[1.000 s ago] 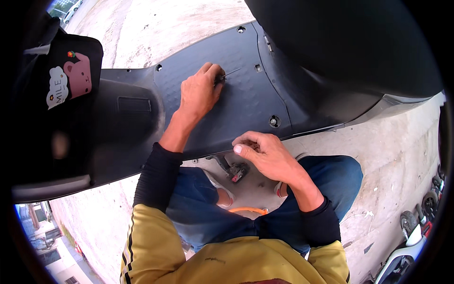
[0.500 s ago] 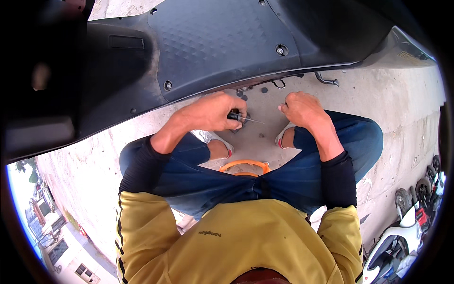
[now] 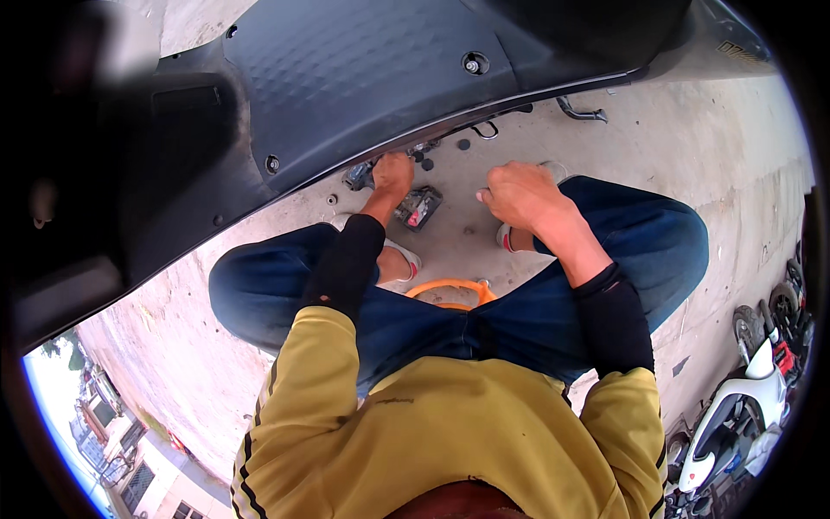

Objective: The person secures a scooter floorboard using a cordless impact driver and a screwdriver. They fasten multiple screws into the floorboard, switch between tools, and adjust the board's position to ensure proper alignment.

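Note:
My left hand [image 3: 393, 173] reaches down to the ground under the near edge of a scooter's dark floor panel [image 3: 372, 82]. Its fingers point away and are hidden; a dark, transparent-looking part [image 3: 357, 176] lies right beside it. Just nearer stands a small dark box-shaped thing [image 3: 418, 208] with a pinkish patch on it. My right hand [image 3: 523, 195] hovers above the ground near my right knee, fingers curled and thumb against them. Whatever it may hold is hidden. No screwdriver can be seen now.
Small round black pieces [image 3: 463, 144] and a small ring-shaped part [image 3: 332, 200] lie on the concrete. A bent metal stand [image 3: 582, 112] juts from beneath the scooter. Between my legs shows an orange curved frame [image 3: 451, 285]. Parked two-wheelers, one white [image 3: 726, 415], stand at the far right.
My left hand, which held a screwdriver with a dark handle, has moved away and down to the ground, uncovering the box-shaped thing. My right hand stays closed. The whole view has shifted slightly.

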Motion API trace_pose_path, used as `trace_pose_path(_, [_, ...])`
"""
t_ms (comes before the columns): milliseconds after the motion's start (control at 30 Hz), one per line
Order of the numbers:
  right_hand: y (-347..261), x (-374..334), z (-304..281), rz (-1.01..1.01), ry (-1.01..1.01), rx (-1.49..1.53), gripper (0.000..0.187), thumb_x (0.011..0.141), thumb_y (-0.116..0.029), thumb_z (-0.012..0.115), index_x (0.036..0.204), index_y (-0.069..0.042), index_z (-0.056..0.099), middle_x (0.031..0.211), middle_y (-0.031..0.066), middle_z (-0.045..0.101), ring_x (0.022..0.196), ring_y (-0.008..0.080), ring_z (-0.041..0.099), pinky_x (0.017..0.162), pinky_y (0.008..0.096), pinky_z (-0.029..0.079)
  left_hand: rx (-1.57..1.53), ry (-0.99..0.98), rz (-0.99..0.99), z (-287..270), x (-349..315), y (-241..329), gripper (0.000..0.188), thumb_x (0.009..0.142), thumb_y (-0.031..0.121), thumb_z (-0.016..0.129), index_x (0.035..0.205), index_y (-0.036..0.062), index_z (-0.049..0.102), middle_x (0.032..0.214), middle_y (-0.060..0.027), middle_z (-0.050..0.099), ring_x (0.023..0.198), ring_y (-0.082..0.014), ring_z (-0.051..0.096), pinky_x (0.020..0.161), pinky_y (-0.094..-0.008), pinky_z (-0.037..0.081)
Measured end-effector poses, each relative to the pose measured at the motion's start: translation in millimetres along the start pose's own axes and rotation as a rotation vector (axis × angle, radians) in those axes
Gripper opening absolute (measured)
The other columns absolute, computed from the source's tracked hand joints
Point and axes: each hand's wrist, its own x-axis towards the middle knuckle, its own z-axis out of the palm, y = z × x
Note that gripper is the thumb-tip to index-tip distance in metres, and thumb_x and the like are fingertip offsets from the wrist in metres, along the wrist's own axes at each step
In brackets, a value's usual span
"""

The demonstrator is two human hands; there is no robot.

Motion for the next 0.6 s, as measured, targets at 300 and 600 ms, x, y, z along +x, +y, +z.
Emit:
trace_pose_path(300, [4.7, 11.3, -9.9, -0.015, 0.088, -0.012, 0.034, 0.1, -0.032, 0.065, 0.112, -0.002, 0.077, 0.114, 0.0203, 0.076, 0.109, 0.0387, 0.072, 0.093, 0.0491, 0.057, -0.038, 0.011, 0.065, 41.6, -12.3, -37.9, 0.04, 0.09, 0.009, 0.062, 0.126, -0.0074, 0.06, 0.126, -0.0302, 0.065, 0.125, -0.0462, 0.06, 0.106, -0.0484, 0.051])
trace_pose_path(600, [-39.6, 27.7, -4.6, -0.125, 0.105, -0.114, 0.042, 0.099, -0.035, 0.065, 0.106, 0.005, 0.076, 0.113, 0.0273, 0.073, 0.11, 0.0448, 0.069, 0.096, 0.0521, 0.054, 0.197, 0.033, -0.06, 21.4, -79.3, -54.7, 0.055, 0.091, 0.016, 0.067, 0.139, -0.0072, 0.055, 0.153, -0.0234, 0.046, 0.127, -0.0503, 0.054, 0.103, -0.0484, 0.052])
